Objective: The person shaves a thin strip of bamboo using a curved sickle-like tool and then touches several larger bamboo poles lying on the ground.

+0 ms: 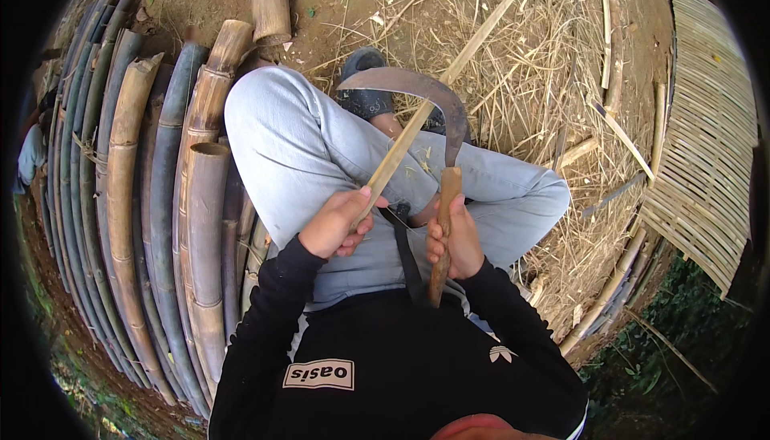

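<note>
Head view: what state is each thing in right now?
Left hand: closed around the bamboo strip's near end.
Right hand: closed around the sickle's wooden handle.
Bamboo strip: slanted, far end to the right.
Sickle: blade curving left, crossing the strip in view; contact unclear.
Bamboo poles: lying side by side.
Slatted panel: slats joined in a row.
Shavings: scattered on the ground.
</note>
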{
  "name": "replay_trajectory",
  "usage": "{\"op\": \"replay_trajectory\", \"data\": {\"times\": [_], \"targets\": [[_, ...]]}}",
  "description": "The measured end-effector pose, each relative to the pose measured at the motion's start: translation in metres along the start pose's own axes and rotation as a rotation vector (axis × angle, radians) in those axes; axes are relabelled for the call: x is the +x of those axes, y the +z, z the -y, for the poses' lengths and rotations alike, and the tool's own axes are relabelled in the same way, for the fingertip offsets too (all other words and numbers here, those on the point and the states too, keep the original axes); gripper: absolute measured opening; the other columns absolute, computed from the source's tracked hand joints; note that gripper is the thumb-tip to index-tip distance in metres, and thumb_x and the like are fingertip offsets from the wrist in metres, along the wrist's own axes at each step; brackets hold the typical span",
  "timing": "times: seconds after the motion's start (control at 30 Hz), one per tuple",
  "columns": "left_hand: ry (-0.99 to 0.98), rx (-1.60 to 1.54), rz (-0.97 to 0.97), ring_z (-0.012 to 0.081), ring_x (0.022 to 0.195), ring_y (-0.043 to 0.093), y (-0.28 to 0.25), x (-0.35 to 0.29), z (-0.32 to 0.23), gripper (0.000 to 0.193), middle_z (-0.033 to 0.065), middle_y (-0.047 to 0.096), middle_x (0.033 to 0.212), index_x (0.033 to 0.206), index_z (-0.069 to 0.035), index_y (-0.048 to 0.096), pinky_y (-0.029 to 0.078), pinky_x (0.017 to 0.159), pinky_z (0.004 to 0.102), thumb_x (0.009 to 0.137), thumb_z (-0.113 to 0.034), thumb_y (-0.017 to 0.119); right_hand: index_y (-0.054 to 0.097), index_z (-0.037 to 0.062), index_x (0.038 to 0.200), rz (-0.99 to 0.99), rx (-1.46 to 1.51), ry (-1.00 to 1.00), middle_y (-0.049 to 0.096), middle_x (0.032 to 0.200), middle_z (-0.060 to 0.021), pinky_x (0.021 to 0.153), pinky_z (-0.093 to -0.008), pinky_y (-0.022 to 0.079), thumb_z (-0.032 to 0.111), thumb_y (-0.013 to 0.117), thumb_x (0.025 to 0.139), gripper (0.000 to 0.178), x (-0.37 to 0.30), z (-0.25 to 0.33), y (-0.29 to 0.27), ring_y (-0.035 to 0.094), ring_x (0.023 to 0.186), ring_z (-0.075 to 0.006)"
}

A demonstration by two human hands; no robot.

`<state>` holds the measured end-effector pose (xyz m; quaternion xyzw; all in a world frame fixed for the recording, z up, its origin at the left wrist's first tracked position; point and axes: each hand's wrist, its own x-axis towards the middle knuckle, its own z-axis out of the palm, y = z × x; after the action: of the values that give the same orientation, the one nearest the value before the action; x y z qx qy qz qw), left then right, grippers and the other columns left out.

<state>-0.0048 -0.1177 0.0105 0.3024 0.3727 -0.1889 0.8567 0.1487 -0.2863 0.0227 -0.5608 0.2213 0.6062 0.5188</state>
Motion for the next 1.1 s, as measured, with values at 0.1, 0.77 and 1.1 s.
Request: {"op": "replay_trajectory", "data": {"times": [0.1, 0.77, 1.1], "targets": [[0.048, 0.042, 0.007, 0.0042, 0.043, 0.03, 0.001, 0.001, 0.001, 0.053, -0.0018, 0.041, 0.066, 0.119, 0.002, 0.049, 0.026, 0.036, 0.0209, 0.1, -0.046, 0.036, 0.038, 0.0155, 0.103, -0.034, 0.148, -0.286, 0.039, 0.065, 0.0009, 0.04, -0.0252, 0.035, 0.064, 0.035, 0.093, 0.049, 0.005, -0.001, -0.004, 0.034, 0.043, -0.0082], [0.026, 0.079, -0.117, 0.0044, 0.044, 0.032, 0.01, 0.003, 0.005, 0.051, -0.0024, 0.041, 0.065, 0.115, 0.001, 0.053, 0.026, 0.036, 0.0208, 0.099, -0.046, 0.042, 0.04, 0.0124, 0.104, -0.083, -0.084, -0.19, 0.039, 0.065, 0.0009, 0.039, -0.0241, 0.036, 0.061, 0.036, 0.095, 0.049, -0.008, 0.007, -0.031, 0.034, 0.042, -0.0069], [0.06, 0.029, -0.006, 0.0053, 0.041, 0.033, 0.004, 0.001, -0.001, 0.054, -0.0007, 0.043, 0.064, 0.117, 0.003, 0.05, 0.028, 0.035, 0.0211, 0.1, -0.046, 0.036, 0.04, 0.0145, 0.104, -0.056, 0.042, -0.16, 0.037, 0.063, 0.0019, 0.037, -0.0236, 0.034, 0.066, 0.032, 0.092, 0.053, -0.021, -0.008, -0.049, 0.034, 0.041, -0.0069]]}}
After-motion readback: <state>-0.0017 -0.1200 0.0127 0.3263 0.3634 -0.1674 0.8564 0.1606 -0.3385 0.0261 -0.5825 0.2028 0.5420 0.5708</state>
